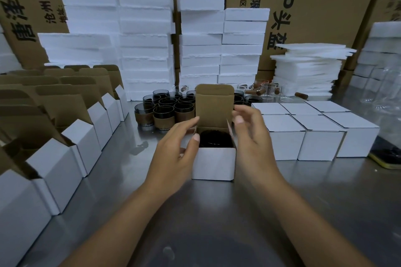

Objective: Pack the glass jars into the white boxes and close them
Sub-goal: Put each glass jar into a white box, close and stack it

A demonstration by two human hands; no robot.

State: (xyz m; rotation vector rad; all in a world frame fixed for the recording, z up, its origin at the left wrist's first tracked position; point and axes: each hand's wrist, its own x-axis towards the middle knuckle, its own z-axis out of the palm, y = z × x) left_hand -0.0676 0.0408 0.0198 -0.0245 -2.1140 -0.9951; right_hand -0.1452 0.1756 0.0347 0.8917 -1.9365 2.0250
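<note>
Now the open white box stands between the two hands, with one dark glass jar already down inside it; its brown lid flap stands upright just beyond the fingertips. The left hand lies against the left wall of the box with loosely spread fingers, the thumb at the rim; the right hand hovers beside the right side flap with relaxed, half-bent fingers, a little blurred, and holds nothing that I can see. I judge the step is to close this box; it seems best to fold both small side flaps inward first, then bring the lid down and tuck its tongue behind the front wall. Room is limited; the closed boxes sit just right of the right hand, the rows of open boxes are left of the left hand, and the loose jars crowd behind the lid; bare table lies only toward the wrists.
</note>
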